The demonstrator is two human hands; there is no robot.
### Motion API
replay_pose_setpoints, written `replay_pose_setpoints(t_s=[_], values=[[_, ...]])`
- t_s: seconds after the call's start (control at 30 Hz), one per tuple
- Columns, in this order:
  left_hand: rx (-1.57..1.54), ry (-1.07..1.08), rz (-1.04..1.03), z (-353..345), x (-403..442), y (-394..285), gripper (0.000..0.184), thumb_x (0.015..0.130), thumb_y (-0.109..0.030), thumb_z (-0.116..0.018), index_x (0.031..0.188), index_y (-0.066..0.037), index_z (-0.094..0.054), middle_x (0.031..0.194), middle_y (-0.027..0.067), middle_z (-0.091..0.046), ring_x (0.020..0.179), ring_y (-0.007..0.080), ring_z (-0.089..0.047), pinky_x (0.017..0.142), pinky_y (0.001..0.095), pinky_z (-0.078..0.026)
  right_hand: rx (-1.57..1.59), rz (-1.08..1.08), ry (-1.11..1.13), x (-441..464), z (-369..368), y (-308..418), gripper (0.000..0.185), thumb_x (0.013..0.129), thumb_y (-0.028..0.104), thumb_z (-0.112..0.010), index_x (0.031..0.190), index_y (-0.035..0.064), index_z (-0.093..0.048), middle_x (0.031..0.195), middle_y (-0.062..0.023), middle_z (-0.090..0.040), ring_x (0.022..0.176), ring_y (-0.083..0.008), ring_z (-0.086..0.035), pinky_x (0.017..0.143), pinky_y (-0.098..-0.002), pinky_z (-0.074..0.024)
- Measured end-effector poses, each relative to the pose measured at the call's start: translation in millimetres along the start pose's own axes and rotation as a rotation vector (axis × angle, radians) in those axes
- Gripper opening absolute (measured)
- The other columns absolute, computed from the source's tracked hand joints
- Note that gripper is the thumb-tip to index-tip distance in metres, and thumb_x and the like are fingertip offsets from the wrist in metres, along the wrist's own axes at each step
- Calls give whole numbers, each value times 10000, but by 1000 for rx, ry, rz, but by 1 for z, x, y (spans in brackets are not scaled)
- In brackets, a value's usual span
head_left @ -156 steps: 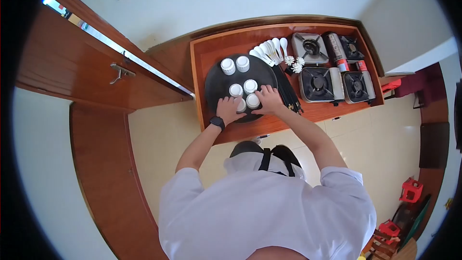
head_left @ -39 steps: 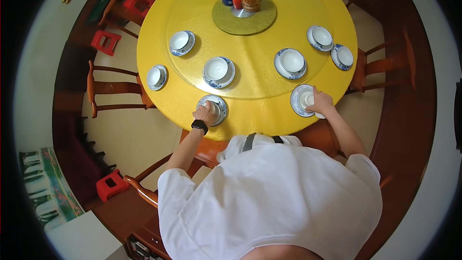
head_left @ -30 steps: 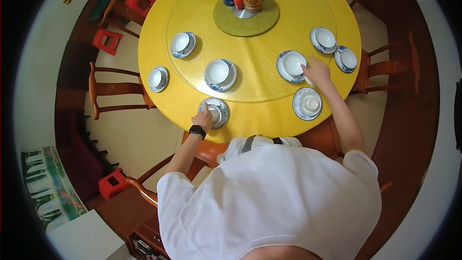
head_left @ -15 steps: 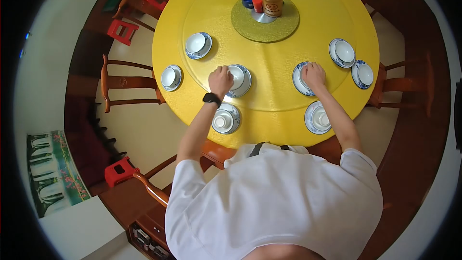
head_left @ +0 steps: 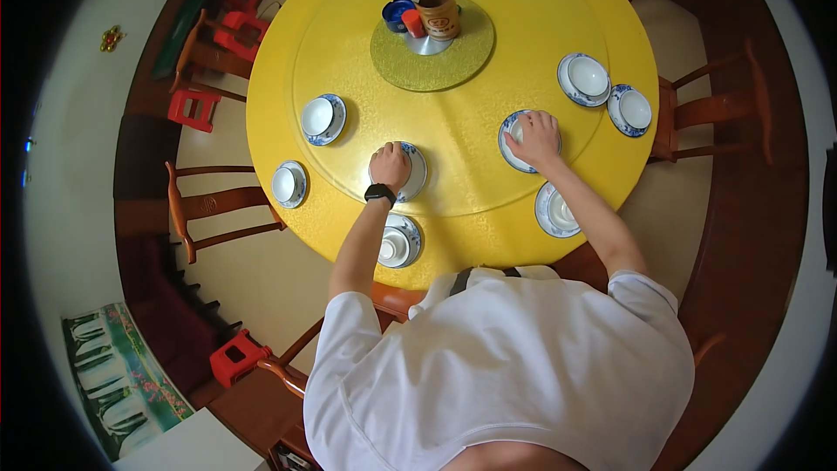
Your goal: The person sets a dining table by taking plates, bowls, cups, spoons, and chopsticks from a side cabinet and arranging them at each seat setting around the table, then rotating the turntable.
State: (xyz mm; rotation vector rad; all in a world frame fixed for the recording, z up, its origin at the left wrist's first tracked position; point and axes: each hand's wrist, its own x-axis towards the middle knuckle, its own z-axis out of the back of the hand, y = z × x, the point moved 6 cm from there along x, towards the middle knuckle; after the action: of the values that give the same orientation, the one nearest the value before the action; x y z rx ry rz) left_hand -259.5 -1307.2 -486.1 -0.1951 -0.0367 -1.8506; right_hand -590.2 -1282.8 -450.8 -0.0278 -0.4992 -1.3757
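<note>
My left hand (head_left: 390, 166), with a dark watch on its wrist, is closed over a white bowl on a blue-rimmed plate (head_left: 419, 179). Most of that bowl is hidden beneath the fingers. My right hand (head_left: 536, 138) grips another white bowl (head_left: 517, 130) on a blue-and-white plate (head_left: 506, 152), its thumb on the near side and fingers across the top. Nearer my body, an upturned bowl (head_left: 391, 249) rests on a plate below my left wrist. Beneath my right forearm sits a further plate (head_left: 546, 217) with a bowl partly covered by the arm.
On the yellow round table (head_left: 349, 44), a small glass turntable (head_left: 471, 57) bears a brown canister (head_left: 438, 16), a blue ashtray (head_left: 397, 14) and a red container (head_left: 413, 24). More bowls on plates stand left and right. Wooden chairs (head_left: 222, 201) and red stools (head_left: 237, 356) surround it.
The whole view has shifted, so the table appears further left. My left hand now lies more over its bowl, and my right hand's thumb has spread from its fingers.
</note>
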Motion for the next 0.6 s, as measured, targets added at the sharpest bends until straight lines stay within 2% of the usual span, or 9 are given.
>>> replay_pose_setpoints(t_s=[0.2,0.27,0.3,0.4,0.43,0.47,0.53,0.57,0.6], values=[[42,8,30,21,-6,-12,211,761,-226,-563,884,-55,-557,879,135,-588,892,302,-563,807,451,-412,166,-187,-339,-41,83,-1,357,752,261,-673,1014,43,-566,1042,-135,-542,1037,-327,-459,903,-454,-341],[64,-207,17,51,-12,-26,305,770,-286,-569,967,-53,-570,995,158,-556,1032,319,-490,885,490,-355,216,-228,-414,-74,112,11,330,749,207,-685,999,38,-552,1013,-152,-544,1011,-342,-470,885,-460,-347],[43,-263,42,64,-18,-33,342,763,-275,-590,1023,-52,-568,1063,182,-524,1100,343,-441,905,510,-345,275,-236,-403,-93,117,17,306,750,183,-681,983,34,-551,987,-160,-548,986,-350,-480,876,-462,-348],[-113,-467,89,107,-54,-62,331,736,-203,-622,1026,-54,-562,1074,192,-520,1125,362,-431,922,507,-335,494,-227,-303,-150,106,42,197,758,110,-652,906,21,-557,861,-165,-568,848,-354,-532,794,-446,-392],[-209,-499,154,116,-76,-73,321,711,-139,-641,1006,-44,-559,1075,190,-521,1075,367,-463,894,481,-364,592,-218,-218,-170,93,54,153,756,83,-641,872,18,-566,819,-153,-577,795,-343,-548,749,-427,-414],[-447,-390,274,103,-101,-77,302,716,-138,-643,987,-37,-559,1059,192,-535,1012,363,-501,860,454,-394,692,-206,-132,-185,80,68,108,754,57,-630,839,16,-576,777,-142,-585,741,-332,-564,704,-408,-437],[-663,-314,398,76,-162,-104,276,756,-156,-620,994,-30,-559,910,191,-592,877,357,-566,776,431,-440,816,-85,23,-206,68,108,61,737,36,-639,771,21,-591,716,-126,-595,662,-304,-579,618,-376,-459],[-777,-142,458,46,-196,-118,295,776,-183,-603,1007,-8,-548,847,190,-603,800,370,-582,722,419,-462,870,-9,134,-215,63,127,56,739,29,-643,767,21,-596,701,-121,-600,648,-283,-591,606,-361,-468],[-812,204,503,29,-228,-134,337,794,-231,-588,1038,-1,-557,839,192,-617,786,371,-594,702,418,-472,916,67,244,-225,61,145,51,741,23,-647,762,21,-601,685,-115,-606,633,-262,-604,594,-347,-477]])
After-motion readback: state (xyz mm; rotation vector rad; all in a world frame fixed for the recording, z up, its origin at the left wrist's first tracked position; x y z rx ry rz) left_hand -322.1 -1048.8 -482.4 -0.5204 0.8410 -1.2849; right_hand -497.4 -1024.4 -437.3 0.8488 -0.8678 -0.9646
